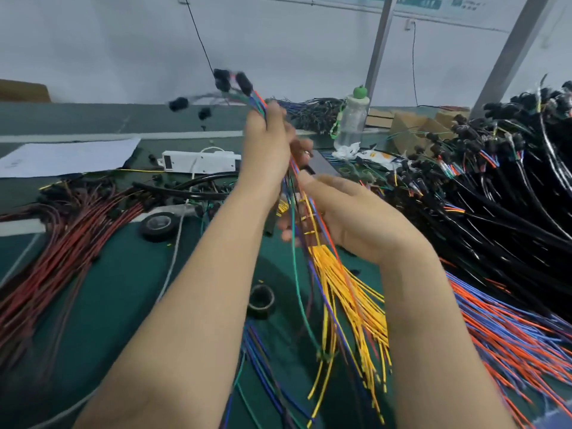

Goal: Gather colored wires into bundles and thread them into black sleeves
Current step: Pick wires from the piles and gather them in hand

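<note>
head view: yellow tips of the colored wires (pixel 346 292) hang nearest. right hand (pixel 340 212) curls round them mid-length; left hand (pixel 266 144) grips them farther up, below black connectors (pixel 235 82). step: gathering. next, likely: even the tips for sleeve entry.

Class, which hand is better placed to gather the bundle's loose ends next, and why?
Right. The right hand holds the wire bundle lower, nearer its free yellow ends; the left hand grips it high, beside the black connectors.

Green bench (pixel 123 289) with red wires (pixel 62 243), black tape roll (pixel 158 226), white power strip (pixel 198 161), paper sheet (pixel 68 156), heap of black-sleeved cables (pixel 510 212).
</note>
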### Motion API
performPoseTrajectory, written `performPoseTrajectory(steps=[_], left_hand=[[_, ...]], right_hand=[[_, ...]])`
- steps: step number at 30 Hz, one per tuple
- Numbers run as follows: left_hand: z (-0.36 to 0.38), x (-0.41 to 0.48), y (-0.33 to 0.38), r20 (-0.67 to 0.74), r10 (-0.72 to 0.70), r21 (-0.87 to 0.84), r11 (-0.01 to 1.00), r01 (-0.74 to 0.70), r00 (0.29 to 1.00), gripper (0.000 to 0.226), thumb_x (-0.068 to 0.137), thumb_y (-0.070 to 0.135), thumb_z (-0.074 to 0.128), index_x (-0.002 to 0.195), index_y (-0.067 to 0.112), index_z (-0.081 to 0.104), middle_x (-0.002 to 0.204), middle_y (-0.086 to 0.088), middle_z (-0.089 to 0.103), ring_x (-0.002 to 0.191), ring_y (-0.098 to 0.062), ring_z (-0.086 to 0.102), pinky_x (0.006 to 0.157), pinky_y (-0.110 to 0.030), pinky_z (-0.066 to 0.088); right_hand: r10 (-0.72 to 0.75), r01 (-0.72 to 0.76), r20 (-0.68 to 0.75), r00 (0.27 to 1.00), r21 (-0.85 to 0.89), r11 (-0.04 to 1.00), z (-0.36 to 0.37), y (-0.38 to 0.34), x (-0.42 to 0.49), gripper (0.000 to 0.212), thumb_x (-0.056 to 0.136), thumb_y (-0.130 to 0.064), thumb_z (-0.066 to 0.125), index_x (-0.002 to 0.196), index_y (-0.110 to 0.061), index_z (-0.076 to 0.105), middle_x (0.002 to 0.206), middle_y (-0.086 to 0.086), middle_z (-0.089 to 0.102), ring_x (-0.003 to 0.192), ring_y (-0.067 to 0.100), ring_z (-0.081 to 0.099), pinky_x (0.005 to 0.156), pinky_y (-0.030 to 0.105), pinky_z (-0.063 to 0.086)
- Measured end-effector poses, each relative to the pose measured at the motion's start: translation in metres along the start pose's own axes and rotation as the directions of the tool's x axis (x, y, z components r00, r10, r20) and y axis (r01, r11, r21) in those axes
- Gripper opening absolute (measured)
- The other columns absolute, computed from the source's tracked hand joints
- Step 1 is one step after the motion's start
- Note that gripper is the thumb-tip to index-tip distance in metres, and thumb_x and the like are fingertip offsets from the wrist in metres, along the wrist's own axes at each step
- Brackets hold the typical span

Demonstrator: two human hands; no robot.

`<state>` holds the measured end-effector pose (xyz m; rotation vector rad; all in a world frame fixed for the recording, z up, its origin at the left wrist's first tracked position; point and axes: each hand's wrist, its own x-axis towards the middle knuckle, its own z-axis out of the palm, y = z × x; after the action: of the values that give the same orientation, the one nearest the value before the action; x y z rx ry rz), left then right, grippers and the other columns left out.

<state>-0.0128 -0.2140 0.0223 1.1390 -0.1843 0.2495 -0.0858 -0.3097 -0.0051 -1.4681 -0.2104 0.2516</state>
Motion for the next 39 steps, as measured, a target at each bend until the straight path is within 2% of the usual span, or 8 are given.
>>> performPoseTrajectory(steps=[5, 8, 13, 16, 21, 24, 29, 39], left_hand=[[-0.024, 0.006, 0.053, 0.066, 0.036, -0.062, 0.998, -0.032, 0.997, 0.027, 0.104, 0.023, 0.027, 0.078, 0.017, 0.035, 0.039, 0.012, 0.032, 0.032, -0.004, 0.03, 0.034, -0.012, 0.024], [-0.042, -0.004, 0.065, 0.265, -0.12, 0.158, 0.984, 0.079, 0.957, 0.033, 0.103, 0.038, 0.026, 0.091, 0.014, 0.046, 0.06, 0.002, 0.062, 0.058, -0.015, 0.06, 0.05, -0.019, 0.043], [-0.071, -0.042, 0.039, 0.496, -0.466, 0.408, 0.87, 0.278, 0.732, 0.05, 0.097, 0.055, 0.02, 0.08, 0.02, 0.052, 0.064, 0.001, 0.058, 0.059, -0.014, 0.057, 0.072, -0.035, 0.053], [-0.093, -0.053, 0.021, 0.593, -0.533, 0.425, 0.844, 0.327, 0.604, 0.046, 0.096, 0.051, 0.024, 0.097, 0.019, 0.056, 0.072, 0.0, 0.066, 0.056, -0.013, 0.06, 0.056, -0.023, 0.051], [-0.112, -0.046, -0.004, 0.537, -0.468, 0.403, 0.873, 0.274, 0.701, 0.034, 0.101, 0.031, 0.035, 0.091, 0.012, 0.062, 0.053, 0.01, 0.032, 0.04, 0.0, 0.021, 0.037, -0.011, 0.019], [-0.114, -0.04, -0.019, 0.469, -0.491, 0.506, 0.831, 0.233, 0.734, 0.033, 0.102, 0.028, 0.037, 0.092, 0.013, 0.064, 0.051, 0.013, 0.031, 0.041, 0.0, 0.02, 0.037, -0.01, 0.017], [-0.126, -0.039, -0.041, 0.363, -0.611, 0.565, 0.745, 0.355, 0.703, 0.027, 0.1, 0.024, 0.044, 0.094, 0.01, 0.066, 0.059, 0.006, 0.047, 0.041, -0.001, 0.023, 0.036, -0.011, 0.016], [-0.148, -0.034, -0.044, 0.191, -0.629, 0.55, 0.704, 0.448, 0.754, 0.021, 0.095, 0.027, 0.055, 0.085, 0.013, 0.067, 0.063, 0.004, 0.058, 0.04, -0.001, 0.03, 0.033, -0.011, 0.021]], right_hand=[[-0.07, 0.043, 0.236, 0.969, 0.115, 0.992, 0.038, -0.003, 0.007, 0.019, 0.097, -0.022, 0.043, 0.084, -0.01, 0.051, 0.05, -0.007, 0.032, 0.037, 0.004, 0.031, 0.035, 0.014, 0.025], [-0.135, 0.093, 0.134, 0.982, 0.282, 0.955, 0.057, -0.007, 0.022, 0.038, 0.102, -0.034, 0.035, 0.069, -0.016, 0.043, 0.044, -0.011, 0.023, 0.031, 0.0, 0.017, 0.035, 0.011, 0.009], [-0.27, 0.27, -0.121, 0.955, 0.729, 0.629, 0.062, -0.017, 0.049, 0.043, 0.104, -0.037, 0.029, 0.065, -0.019, 0.034, 0.036, -0.01, 0.022, 0.024, -0.001, 0.018, 0.025, 0.013, 0.01], [-0.293, 0.389, -0.261, 0.92, 0.701, 0.598, 0.048, -0.021, 0.056, 0.042, 0.104, -0.038, 0.028, 0.066, -0.019, 0.034, 0.039, -0.01, 0.021, 0.027, 0.001, 0.016, 0.027, 0.015, 0.011], [-0.275, 0.536, -0.463, 0.842, 0.666, 0.519, 0.022, -0.002, 0.06, 0.041, 0.104, -0.036, 0.03, 0.067, -0.018, 0.035, 0.042, -0.009, 0.022, 0.031, 0.004, 0.017, 0.031, 0.017, 0.014], [-0.22, 0.473, -0.419, 0.881, 0.752, 0.459, 0.015, 0.022, 0.061, 0.039, 0.102, -0.037, 0.037, 0.068, -0.018, 0.039, 0.041, -0.008, 0.025, 0.031, 0.004, 0.022, 0.033, 0.017, 0.02], [-0.059, 0.225, -0.243, 0.968, 0.741, 0.632, 0.022, 0.065, 0.069, 0.044, 0.1, -0.042, 0.034, 0.065, -0.016, 0.039, 0.035, -0.007, 0.022, 0.026, 0.003, 0.021, 0.033, 0.015, 0.016], [-0.053, 0.365, -0.394, 0.918, 0.782, 0.506, 0.007, 0.081, 0.073, 0.046, 0.102, -0.038, 0.035, 0.063, -0.015, 0.042, 0.04, -0.008, 0.023, 0.03, 0.005, 0.019, 0.033, 0.017, 0.016]])
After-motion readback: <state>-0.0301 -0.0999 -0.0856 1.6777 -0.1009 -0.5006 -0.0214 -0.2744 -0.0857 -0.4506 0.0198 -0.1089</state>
